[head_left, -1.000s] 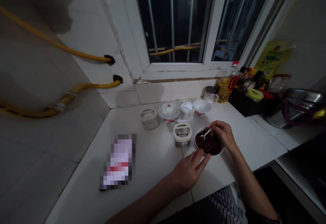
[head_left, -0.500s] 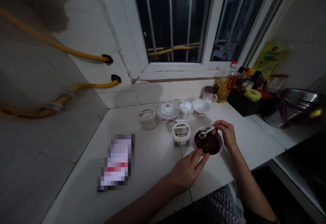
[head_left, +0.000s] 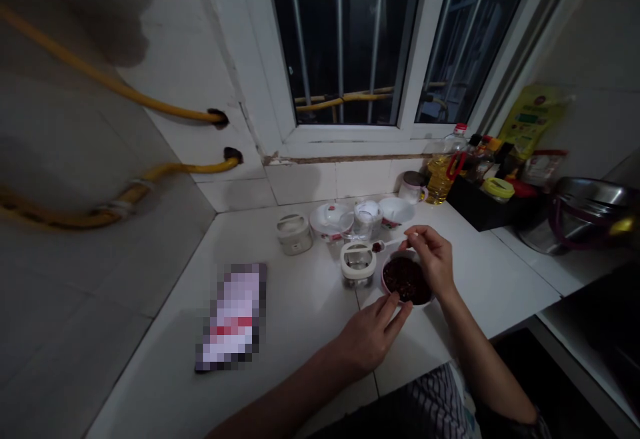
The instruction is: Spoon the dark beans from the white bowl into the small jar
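Observation:
A pink-rimmed bowl [head_left: 406,280] of dark red beans stands on the white counter [head_left: 300,306]. My right hand [head_left: 431,258] pinches the handle of a small white spoon [head_left: 384,246], whose bowl end carries a few beans and points left, over the gap between the bowl and a clear jar with a white lid [head_left: 358,263]. My left hand [head_left: 371,334] rests on the counter with its fingertips against the bowl's near rim, fingers loosely extended and holding nothing.
Behind stand a small lidded jar [head_left: 295,234], two white bowls [head_left: 331,219] [head_left: 397,211] and a glass container [head_left: 367,218]. An oil bottle [head_left: 442,171], a black condiment tray [head_left: 487,204] and a steel pot [head_left: 585,211] sit right. A pixelated packet [head_left: 234,316] lies left.
My right hand has lifted the spoon out of the beans and swung it left toward the white-lidded jar, now carrying a few beans. My left hand has stayed at the bowl's rim.

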